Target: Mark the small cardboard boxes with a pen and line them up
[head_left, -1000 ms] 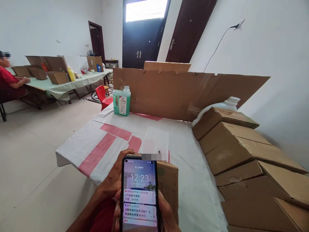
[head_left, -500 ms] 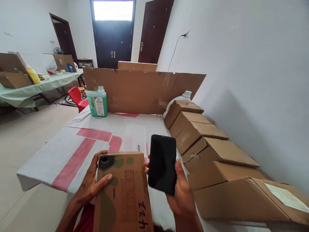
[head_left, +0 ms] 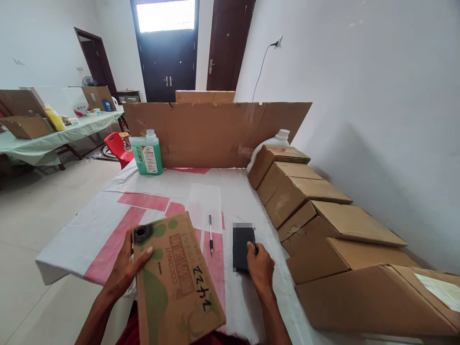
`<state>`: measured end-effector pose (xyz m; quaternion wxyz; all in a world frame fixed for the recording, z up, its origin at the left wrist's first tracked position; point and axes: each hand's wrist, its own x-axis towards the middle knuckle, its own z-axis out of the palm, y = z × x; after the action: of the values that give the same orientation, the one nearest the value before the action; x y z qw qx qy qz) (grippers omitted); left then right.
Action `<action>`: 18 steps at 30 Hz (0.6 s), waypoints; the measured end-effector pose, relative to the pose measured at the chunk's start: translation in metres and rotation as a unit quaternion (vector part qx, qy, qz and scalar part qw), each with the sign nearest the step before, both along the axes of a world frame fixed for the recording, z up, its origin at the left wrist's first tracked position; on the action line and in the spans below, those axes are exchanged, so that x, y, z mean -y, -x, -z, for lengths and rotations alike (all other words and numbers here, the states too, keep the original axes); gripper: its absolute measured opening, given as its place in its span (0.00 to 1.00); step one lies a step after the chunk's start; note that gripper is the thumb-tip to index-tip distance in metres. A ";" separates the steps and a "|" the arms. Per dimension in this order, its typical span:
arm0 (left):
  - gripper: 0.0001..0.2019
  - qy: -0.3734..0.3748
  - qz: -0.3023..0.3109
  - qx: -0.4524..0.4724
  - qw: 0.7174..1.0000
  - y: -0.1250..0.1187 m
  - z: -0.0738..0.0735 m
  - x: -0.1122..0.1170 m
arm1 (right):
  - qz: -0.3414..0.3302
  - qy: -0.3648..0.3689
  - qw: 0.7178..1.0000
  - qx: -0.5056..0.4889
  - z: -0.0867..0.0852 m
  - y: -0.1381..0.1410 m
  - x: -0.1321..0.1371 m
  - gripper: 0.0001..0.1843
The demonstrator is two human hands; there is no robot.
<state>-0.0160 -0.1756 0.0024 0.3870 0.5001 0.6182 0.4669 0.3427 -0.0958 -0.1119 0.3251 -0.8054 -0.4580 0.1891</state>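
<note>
My left hand [head_left: 132, 266] grips the left edge of a brown cardboard box [head_left: 172, 282], its thumb lying on the printed face. The box is tilted and shows green patches, the word COCONUT, handwritten digits and a dark-rimmed hole at its upper left corner. Over the right part of the white-covered table, my right hand [head_left: 261, 268] is closed on a black smartphone [head_left: 241, 247], partly covered by pixel blocks. Whether the phone touches the tabletop I cannot tell. Between box and phone lies a pen [head_left: 211, 235] with a black grip.
A row of cardboard boxes [head_left: 330, 223] lines the table's right side by the wall. An upright cardboard sheet [head_left: 215, 136] spans the back. A green liquid jug [head_left: 147, 153] stands at the back left, a white jug [head_left: 282, 138] at the back right. A red chair [head_left: 117, 147] is beyond.
My right hand has lowered the phone towards the table and turned over, knuckles up. The box has tilted, its top shifting left, so the whole pen now shows.
</note>
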 end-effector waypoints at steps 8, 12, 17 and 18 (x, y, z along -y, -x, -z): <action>0.35 -0.014 0.048 0.097 0.994 -0.007 0.044 -0.045 | -0.017 0.020 0.994 0.102 -0.008 -0.001 0.012 0.23; 0.45 -0.011 -0.071 0.073 0.995 0.004 0.086 -0.019 | -0.107 -0.079 0.991 0.022 -0.008 0.008 0.043 0.27; 0.36 0.035 -0.021 0.024 0.999 -0.003 0.097 0.055 | -0.354 -0.055 0.876 -0.321 -0.003 0.054 0.115 0.31; 0.34 0.042 0.002 0.040 0.998 -0.006 0.090 0.066 | -0.360 -0.047 0.865 -0.346 -0.008 0.061 0.125 0.32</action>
<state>-0.0098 -0.2420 -0.0881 0.4326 0.4655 0.6204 0.4597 0.2816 -0.2211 -0.1041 0.4093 -0.4512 -0.5822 0.5384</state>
